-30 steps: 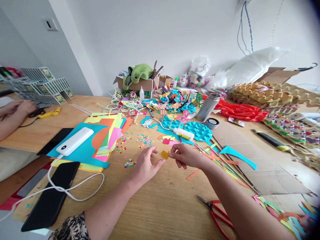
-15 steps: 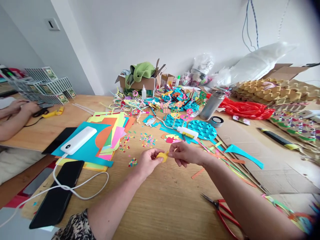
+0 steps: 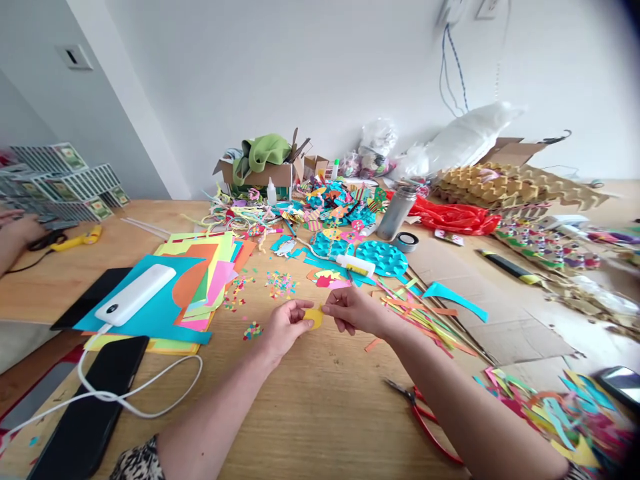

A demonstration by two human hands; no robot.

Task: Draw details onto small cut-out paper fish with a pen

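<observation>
Between my two hands, above the wooden table, is a small yellow paper piece (image 3: 313, 319). My left hand (image 3: 287, 328) pinches its left edge between thumb and fingers. The fingertips of my right hand (image 3: 350, 311) are closed on its upper right edge. Left of my left hand lies a small cluster of coloured paper dots (image 3: 253, 330), with more confetti (image 3: 281, 284) farther back. A white glue bottle (image 3: 355, 265) lies beyond my right hand, beside blue paper pieces (image 3: 382, 259). Red-handled scissors (image 3: 425, 417) lie partly under my right forearm.
Stacked coloured paper (image 3: 190, 293) with a white power bank (image 3: 136, 294) and a black phone (image 3: 90, 407) are at left. A metal flask (image 3: 397, 213) stands behind. Paper scraps (image 3: 550, 407) lie at right. Another person's hand (image 3: 20, 230) shows at far left.
The view has turned to the right, so the table items appear farther left. Both hands still hold the yellow piece, which now shows more of its flat face.
</observation>
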